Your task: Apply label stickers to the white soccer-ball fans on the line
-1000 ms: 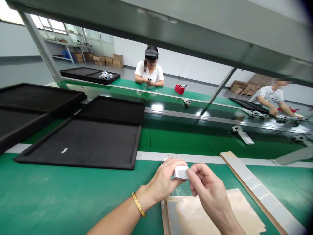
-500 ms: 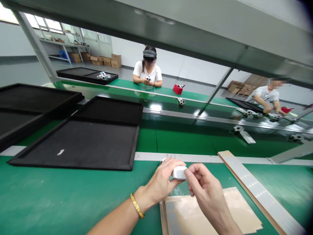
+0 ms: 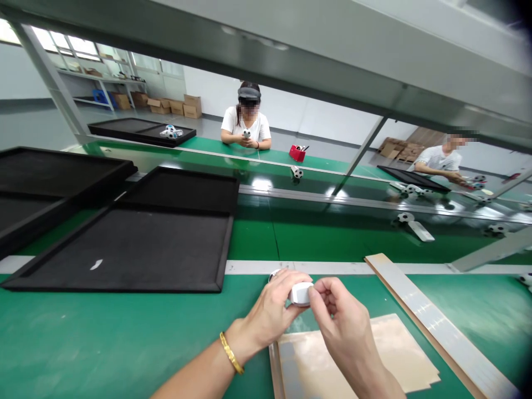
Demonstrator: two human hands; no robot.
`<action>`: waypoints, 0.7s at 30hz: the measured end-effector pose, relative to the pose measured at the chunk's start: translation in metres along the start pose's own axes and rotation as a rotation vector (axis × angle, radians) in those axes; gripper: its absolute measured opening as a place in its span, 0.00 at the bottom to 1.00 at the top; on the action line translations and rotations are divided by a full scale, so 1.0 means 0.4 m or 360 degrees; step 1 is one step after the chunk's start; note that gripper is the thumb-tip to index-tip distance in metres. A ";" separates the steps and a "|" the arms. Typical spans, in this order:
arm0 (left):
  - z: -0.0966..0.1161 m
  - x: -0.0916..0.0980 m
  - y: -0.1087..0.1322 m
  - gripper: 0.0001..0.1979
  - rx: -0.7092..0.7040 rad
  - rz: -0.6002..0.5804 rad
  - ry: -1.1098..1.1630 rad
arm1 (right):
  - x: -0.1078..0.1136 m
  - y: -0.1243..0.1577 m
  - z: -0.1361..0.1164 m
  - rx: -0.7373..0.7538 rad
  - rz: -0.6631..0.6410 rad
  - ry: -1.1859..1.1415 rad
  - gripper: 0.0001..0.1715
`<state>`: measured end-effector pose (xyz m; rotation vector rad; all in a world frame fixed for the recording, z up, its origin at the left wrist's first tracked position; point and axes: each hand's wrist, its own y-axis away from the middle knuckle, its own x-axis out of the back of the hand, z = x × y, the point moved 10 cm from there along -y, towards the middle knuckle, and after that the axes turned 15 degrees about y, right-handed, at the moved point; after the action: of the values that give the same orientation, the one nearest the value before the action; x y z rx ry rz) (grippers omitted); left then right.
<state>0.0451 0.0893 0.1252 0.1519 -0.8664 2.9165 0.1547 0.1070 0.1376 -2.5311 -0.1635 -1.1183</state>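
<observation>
My left hand (image 3: 272,305), with a gold bracelet at the wrist, is wrapped round a white handheld device (image 3: 301,293). Its flat, rounded end faces me, and most of its body is hidden behind my fingers. At the right edge of that end, the thumb and forefinger of my right hand (image 3: 343,316) are pinched together, touching it. Whatever they may hold is too small or too hidden to make out. Below both hands lie flat, beige-grey sheets (image 3: 399,343) on the green table (image 3: 124,343).
Black divided trays (image 3: 174,238) lie at the left. A long beige-grey strip (image 3: 432,310) runs along the right. Beyond, football-patterned white devices (image 3: 419,230) rest on the green conveyor belt (image 3: 332,227). Two co-workers (image 3: 246,124) sit opposite, near a red box (image 3: 298,153). A metal beam (image 3: 266,50) crosses overhead.
The view has shifted slightly. My hands keep nearly the same hold on the white device. The co-worker at the right has lifted items off the surface.
</observation>
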 end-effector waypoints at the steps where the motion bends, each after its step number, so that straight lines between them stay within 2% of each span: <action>1: 0.000 0.000 0.000 0.14 -0.0009 0.0003 -0.0003 | 0.000 0.000 0.002 0.0001 0.0012 0.0004 0.10; 4: 0.000 0.003 0.000 0.14 -0.0014 0.0023 -0.0005 | -0.011 0.000 0.019 -0.0091 -0.0021 -0.0145 0.10; 9: -0.006 0.005 -0.001 0.14 0.0037 0.0032 0.0003 | -0.067 0.005 0.067 -0.0485 -0.0217 -0.0899 0.18; 11: -0.007 0.001 -0.002 0.14 0.0048 0.0003 0.0013 | -0.079 0.005 0.081 -0.0562 -0.0236 -0.0974 0.19; 17: -0.015 0.005 -0.006 0.11 0.0129 0.0022 0.0042 | -0.079 -0.004 0.069 -0.0229 -0.0084 -0.0748 0.19; 21: -0.003 -0.005 -0.008 0.15 0.0184 -0.0112 0.0007 | -0.073 0.002 0.084 -0.0261 0.0122 -0.0848 0.15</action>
<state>0.0473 0.0926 0.1259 0.1806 -0.6776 2.8999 0.1585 0.1200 0.0951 -2.9012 -0.1119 -0.4214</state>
